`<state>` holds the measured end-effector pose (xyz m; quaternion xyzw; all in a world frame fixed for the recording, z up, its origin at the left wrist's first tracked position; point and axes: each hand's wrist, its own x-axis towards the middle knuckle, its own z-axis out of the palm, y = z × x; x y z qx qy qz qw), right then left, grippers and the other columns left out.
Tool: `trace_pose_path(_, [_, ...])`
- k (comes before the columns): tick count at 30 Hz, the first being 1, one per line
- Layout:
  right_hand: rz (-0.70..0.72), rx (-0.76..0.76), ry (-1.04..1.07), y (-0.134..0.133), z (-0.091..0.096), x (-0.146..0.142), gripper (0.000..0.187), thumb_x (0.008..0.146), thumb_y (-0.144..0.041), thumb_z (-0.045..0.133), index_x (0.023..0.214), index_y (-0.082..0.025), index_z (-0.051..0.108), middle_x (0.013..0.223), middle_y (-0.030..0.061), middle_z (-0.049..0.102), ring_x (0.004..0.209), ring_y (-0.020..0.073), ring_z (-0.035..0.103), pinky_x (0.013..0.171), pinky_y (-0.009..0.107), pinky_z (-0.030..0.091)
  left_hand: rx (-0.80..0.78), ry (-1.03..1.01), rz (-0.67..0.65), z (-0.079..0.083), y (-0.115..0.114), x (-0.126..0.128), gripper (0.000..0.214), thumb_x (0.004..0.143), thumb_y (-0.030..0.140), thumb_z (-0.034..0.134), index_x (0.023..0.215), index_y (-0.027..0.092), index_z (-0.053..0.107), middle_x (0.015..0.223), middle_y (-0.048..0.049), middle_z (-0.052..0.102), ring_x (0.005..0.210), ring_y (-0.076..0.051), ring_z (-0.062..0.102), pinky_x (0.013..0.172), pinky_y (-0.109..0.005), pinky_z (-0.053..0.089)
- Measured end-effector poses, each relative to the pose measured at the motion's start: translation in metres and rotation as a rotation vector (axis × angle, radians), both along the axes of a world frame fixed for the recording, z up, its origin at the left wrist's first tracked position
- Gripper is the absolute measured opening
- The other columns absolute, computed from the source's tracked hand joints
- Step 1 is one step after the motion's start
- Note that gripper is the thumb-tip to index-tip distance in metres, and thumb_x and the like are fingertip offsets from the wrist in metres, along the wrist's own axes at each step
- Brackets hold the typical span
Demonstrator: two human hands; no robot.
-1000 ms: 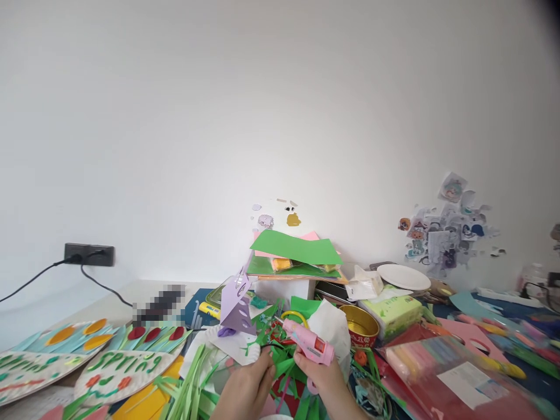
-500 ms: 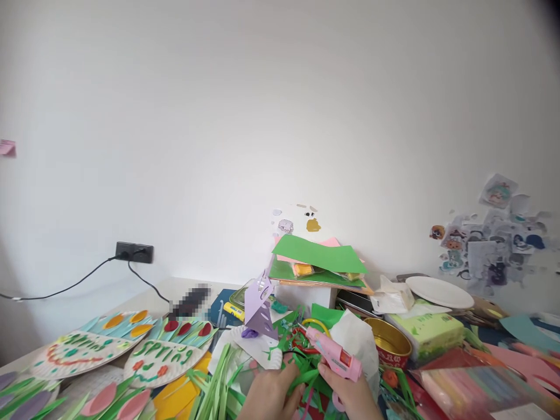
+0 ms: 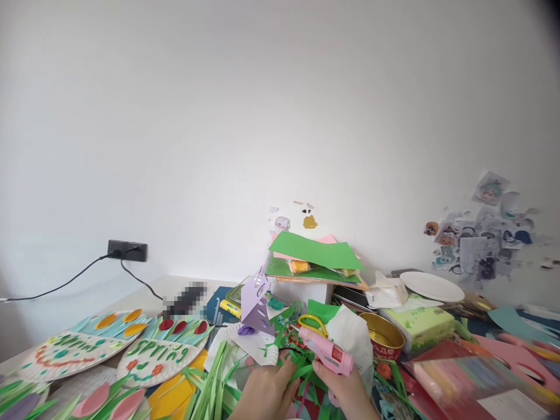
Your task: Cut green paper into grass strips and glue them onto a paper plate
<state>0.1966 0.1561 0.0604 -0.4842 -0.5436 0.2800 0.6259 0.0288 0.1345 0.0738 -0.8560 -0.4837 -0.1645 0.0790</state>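
My right hand (image 3: 345, 389) is closed round the grip of a pink glue gun (image 3: 326, 352), whose nozzle points up and left over the craft pile. Just left of it, my left hand (image 3: 266, 392) pinches a strip of green cut paper (image 3: 301, 373) close to the gun's tip. Both hands sit at the bottom edge of the view, partly cut off. Yellow-handled scissors (image 3: 311, 321) lie just behind the gun, and a folded purple paper shape (image 3: 254, 300) stands to the left of it.
Decorated paper plates (image 3: 154, 359) with "Spring" lettering lie at left, beside loose green strips (image 3: 210, 385). A gold tin (image 3: 385, 335), tissue pack (image 3: 422, 321), white plate (image 3: 431, 287) and stacked coloured paper (image 3: 315, 256) sit behind. A power strip (image 3: 126, 249) with cable is on the wall.
The camera view swung left and then slightly back, so the table contents shifted in the picture. Both hands keep the glue gun and green paper, now a little lower in view.
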Motion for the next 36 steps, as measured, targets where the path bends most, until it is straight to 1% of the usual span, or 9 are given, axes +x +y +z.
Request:
trace_pose_path(5, [0.017, -0.029, -0.029, 0.0, 0.003, 0.0, 0.01, 0.057, -0.028, 0.062, 0.063, -0.019, 0.06, 0.064, 0.0028, 0.067, 0.063, 0.0218, 0.063, 0.062, 0.029, 0.05, 0.046, 0.047, -0.003, -0.002, 0.0, -0.001, 0.018, 0.089, 0.022, 0.038, 0.095, 0.018, 0.055, 0.072, -0.0049, 0.07, 0.063, -0.022, 0.067, 0.049, -0.025, 0.036])
trace_pose_path(12, [0.104, -0.041, 0.008, 0.005, -0.001, 0.003, 0.024, 0.056, -0.025, 0.063, 0.079, -0.016, 0.065, 0.072, 0.0048, 0.069, 0.07, 0.0232, 0.064, 0.067, 0.03, 0.051, 0.082, 0.041, -0.002, -0.004, 0.003, -0.001, 0.018, 0.088, 0.023, 0.04, 0.098, 0.019, 0.054, 0.069, -0.0038, 0.07, 0.061, -0.021, 0.066, 0.05, -0.024, 0.039])
trace_pose_path(19, [0.152, 0.016, 0.044, 0.001, 0.005, -0.002, 0.021, 0.056, -0.021, 0.062, 0.075, -0.015, 0.068, 0.063, 0.0026, 0.067, 0.06, 0.0209, 0.062, 0.06, 0.029, 0.05, 0.082, -0.055, -0.021, -0.005, 0.004, -0.003, 0.021, 0.088, 0.026, 0.037, 0.096, 0.021, 0.056, 0.066, -0.0042, 0.068, 0.059, -0.019, 0.064, 0.051, -0.022, 0.037])
trace_pose_path(22, [0.177, 0.028, 0.009, 0.001, 0.006, -0.001, 0.023, 0.058, -0.02, 0.062, 0.08, -0.015, 0.069, 0.07, 0.004, 0.069, 0.065, 0.0219, 0.063, 0.063, 0.03, 0.05, -0.011, -0.189, -0.042, -0.005, 0.005, -0.003, 0.023, 0.088, 0.027, 0.034, 0.09, 0.021, 0.056, 0.067, -0.0046, 0.067, 0.06, -0.019, 0.062, 0.052, -0.023, 0.037])
trace_pose_path(25, [0.162, 0.024, -0.012, 0.002, 0.004, 0.0, 0.02, 0.058, -0.019, 0.062, 0.076, -0.015, 0.068, 0.067, 0.0036, 0.068, 0.064, 0.0221, 0.062, 0.062, 0.03, 0.05, -0.176, -0.448, -0.113, -0.003, 0.004, 0.0, 0.02, 0.087, 0.026, 0.033, 0.081, 0.022, 0.052, 0.069, -0.0024, 0.066, 0.063, -0.017, 0.06, 0.056, -0.022, 0.038])
trace_pose_path(29, [0.147, 0.031, -0.037, 0.001, 0.004, 0.0, 0.018, 0.057, -0.017, 0.063, 0.075, -0.016, 0.067, 0.065, 0.0028, 0.067, 0.062, 0.022, 0.062, 0.06, 0.03, 0.05, -0.426, -0.787, -0.178, 0.0, 0.005, 0.004, 0.017, 0.085, 0.029, 0.035, 0.077, 0.021, 0.048, 0.068, -0.0002, 0.064, 0.062, -0.014, 0.057, 0.058, -0.022, 0.041])
trace_pose_path(31, [0.149, 0.03, -0.043, -0.001, 0.007, 0.0, 0.018, 0.058, -0.017, 0.063, 0.076, -0.016, 0.067, 0.066, 0.0027, 0.068, 0.063, 0.022, 0.063, 0.061, 0.029, 0.05, -0.48, -0.892, -0.168, 0.0, 0.007, 0.004, 0.018, 0.084, 0.035, 0.037, 0.077, 0.021, 0.048, 0.066, 0.0002, 0.062, 0.062, -0.015, 0.057, 0.059, -0.023, 0.041])
trace_pose_path(34, [0.135, 0.03, -0.042, -0.003, 0.009, 0.0, 0.021, 0.058, -0.018, 0.064, 0.078, -0.016, 0.068, 0.068, 0.0027, 0.069, 0.065, 0.022, 0.063, 0.062, 0.029, 0.051, -0.487, -0.982, -0.177, -0.001, 0.01, 0.005, 0.021, 0.08, 0.04, 0.044, 0.074, 0.02, 0.048, 0.065, 0.0011, 0.059, 0.067, -0.015, 0.056, 0.061, -0.023, 0.041])
trace_pose_path(36, [0.119, 0.03, -0.019, -0.002, 0.008, 0.0, 0.022, 0.057, -0.02, 0.064, 0.077, -0.015, 0.068, 0.067, 0.0027, 0.069, 0.063, 0.0219, 0.063, 0.061, 0.029, 0.051, -0.507, -1.002, -0.179, -0.002, 0.011, 0.005, 0.026, 0.077, 0.045, 0.049, 0.071, 0.02, 0.047, 0.064, 0.0021, 0.056, 0.061, -0.014, 0.053, 0.055, -0.022, 0.04])
